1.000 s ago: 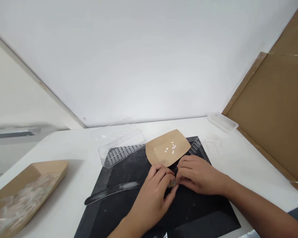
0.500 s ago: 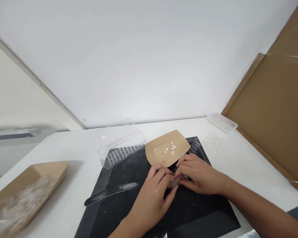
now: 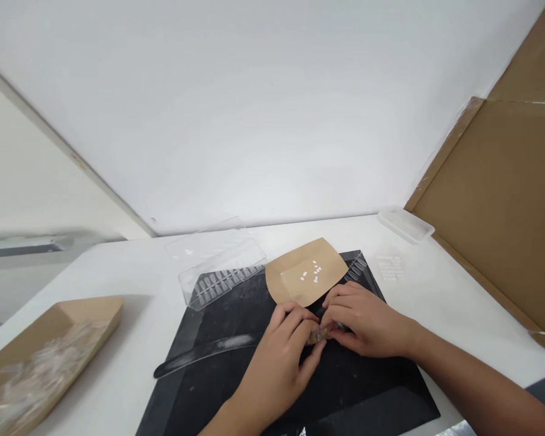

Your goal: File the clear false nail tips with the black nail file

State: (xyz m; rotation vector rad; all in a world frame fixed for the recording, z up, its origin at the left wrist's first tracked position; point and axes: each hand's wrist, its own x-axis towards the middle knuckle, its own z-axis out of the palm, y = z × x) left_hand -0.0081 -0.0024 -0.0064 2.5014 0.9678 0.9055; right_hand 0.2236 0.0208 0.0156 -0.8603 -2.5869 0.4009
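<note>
Over the black mat (image 3: 218,387) my left hand (image 3: 290,345) is closed in a pinch on a small, shiny, gold-brown thing (image 3: 317,336). My right hand (image 3: 363,321) pinches at its other end, fingertips close to those of the left. The fingers cover most of it, so its kind is unclear. Just beyond the hands lies a brown paper tray (image 3: 284,266) with several small white pieces (image 3: 317,270) in it. A curved black nail file (image 3: 200,355), dusted white, rests to the left, partly behind my left hand.
A clear box of nail tips (image 3: 222,281) overlaps the mat's back left corner; more clear nail tips (image 3: 356,266) lie at its back right. A brown tray (image 3: 86,306) of clear plastic bits stands left. A translucent tray (image 3: 406,225) sits near the cardboard wall (image 3: 495,224).
My right fingers have shifted very slightly around the small shiny thing. The left hand and everything else look the same.
</note>
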